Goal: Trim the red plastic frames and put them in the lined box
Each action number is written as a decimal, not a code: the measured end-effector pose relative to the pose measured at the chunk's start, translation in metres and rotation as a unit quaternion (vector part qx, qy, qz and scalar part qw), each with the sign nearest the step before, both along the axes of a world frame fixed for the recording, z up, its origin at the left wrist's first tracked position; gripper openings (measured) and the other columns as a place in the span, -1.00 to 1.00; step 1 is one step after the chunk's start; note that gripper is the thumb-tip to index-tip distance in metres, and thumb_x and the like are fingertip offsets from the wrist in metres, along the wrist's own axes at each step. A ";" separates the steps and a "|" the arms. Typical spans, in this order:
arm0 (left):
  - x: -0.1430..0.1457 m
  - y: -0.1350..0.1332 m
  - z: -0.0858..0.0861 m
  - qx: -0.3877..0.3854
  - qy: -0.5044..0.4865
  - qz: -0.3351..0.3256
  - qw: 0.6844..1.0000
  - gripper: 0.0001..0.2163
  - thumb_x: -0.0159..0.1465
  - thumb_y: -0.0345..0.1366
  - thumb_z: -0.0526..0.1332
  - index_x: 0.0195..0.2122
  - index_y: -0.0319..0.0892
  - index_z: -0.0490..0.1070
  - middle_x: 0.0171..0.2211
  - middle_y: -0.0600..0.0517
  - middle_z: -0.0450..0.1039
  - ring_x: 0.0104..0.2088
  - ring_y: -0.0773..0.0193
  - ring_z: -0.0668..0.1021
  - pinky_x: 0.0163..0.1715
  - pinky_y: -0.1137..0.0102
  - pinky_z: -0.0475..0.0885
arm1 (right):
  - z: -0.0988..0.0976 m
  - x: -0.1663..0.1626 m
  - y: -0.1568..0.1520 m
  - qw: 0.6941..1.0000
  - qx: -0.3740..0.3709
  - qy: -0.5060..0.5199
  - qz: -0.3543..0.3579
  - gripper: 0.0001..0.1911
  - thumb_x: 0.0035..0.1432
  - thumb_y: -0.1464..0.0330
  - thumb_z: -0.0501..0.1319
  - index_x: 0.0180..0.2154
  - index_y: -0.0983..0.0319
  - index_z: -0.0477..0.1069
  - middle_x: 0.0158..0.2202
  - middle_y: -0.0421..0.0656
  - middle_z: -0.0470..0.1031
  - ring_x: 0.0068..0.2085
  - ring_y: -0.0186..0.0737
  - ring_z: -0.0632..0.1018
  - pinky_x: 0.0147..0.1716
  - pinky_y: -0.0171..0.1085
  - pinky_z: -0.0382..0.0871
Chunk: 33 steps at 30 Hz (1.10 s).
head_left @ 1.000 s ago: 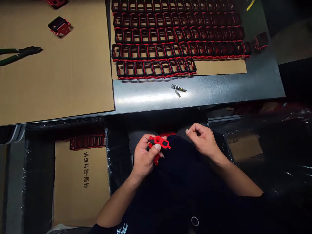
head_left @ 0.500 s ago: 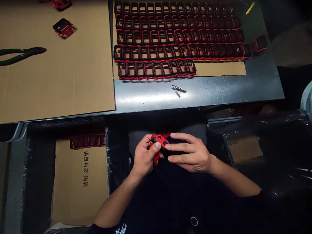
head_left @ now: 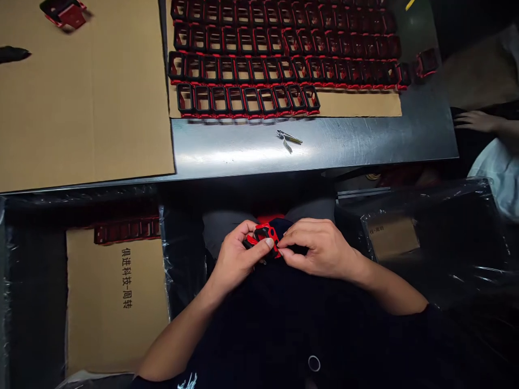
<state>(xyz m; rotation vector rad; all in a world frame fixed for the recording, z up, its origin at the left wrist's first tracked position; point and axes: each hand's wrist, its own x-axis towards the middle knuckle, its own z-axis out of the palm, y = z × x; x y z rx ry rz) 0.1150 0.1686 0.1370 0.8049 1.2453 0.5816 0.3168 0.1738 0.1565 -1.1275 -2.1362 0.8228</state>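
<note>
My left hand [head_left: 237, 259] is closed around a small red and black plastic frame [head_left: 266, 232], thumb across its front, low in front of my lap. Through the part an oblong opening shows, with small round holes in the red face beside it. On its right edge, the thumb and fingertips of my right hand [head_left: 320, 246] are pinched together. Whether anything small sits between those fingertips is hidden. Behind the part, something red shows between my legs.
Rows of similar red and black frames [head_left: 251, 102] stand on cardboard on the metal table [head_left: 227, 148]. Nail clippers [head_left: 288, 139] lie near its front edge. At left are one loose part [head_left: 65, 13] and a dark plier tip [head_left: 14, 53]. A lined box [head_left: 97, 324] stands below; another person's hand [head_left: 476, 120] is at right.
The frame has been turned in my left hand, so its opening now faces up. My right fingers went from spread to pinched on its edge. The camera view shifted, moving the table up and left.
</note>
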 end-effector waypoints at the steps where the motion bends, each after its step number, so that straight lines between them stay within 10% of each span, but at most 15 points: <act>1: 0.000 0.000 0.000 -0.009 0.006 -0.010 1.000 -0.68 0.12 -0.07 0.39 -0.36 -0.17 0.35 -0.58 0.18 0.42 -0.63 0.45 0.44 -0.65 0.57 0.31 | 0.001 0.001 0.000 1.000 -0.006 -0.015 0.009 -0.91 0.12 0.49 0.31 -0.36 0.23 0.59 -0.39 -0.19 0.67 -0.39 -0.27 0.66 -0.33 -0.34 0.52; 20: 0.008 0.002 -0.002 -0.072 0.032 -0.056 0.995 -0.71 0.03 -0.13 0.40 -0.43 -0.16 0.33 -0.60 0.21 0.39 -0.69 0.48 0.39 -0.71 0.58 0.26 | 0.000 -0.002 -0.006 0.992 -0.015 -0.117 0.039 -0.86 0.08 0.49 0.21 -0.47 0.22 0.50 -0.52 -0.27 0.54 -0.49 -0.33 0.49 -0.45 -0.31 0.25; 33: 0.007 0.001 -0.002 -0.063 0.016 -0.035 0.997 -0.65 0.04 -0.04 0.41 -0.42 -0.17 0.34 -0.57 0.13 0.46 -0.66 0.42 0.45 -0.72 0.57 0.25 | 0.002 0.003 -0.011 0.973 -0.226 0.035 -0.040 -0.94 0.03 0.47 0.25 -0.39 0.21 0.48 -0.47 -0.23 0.57 -0.43 -0.33 0.56 -0.35 -0.32 0.43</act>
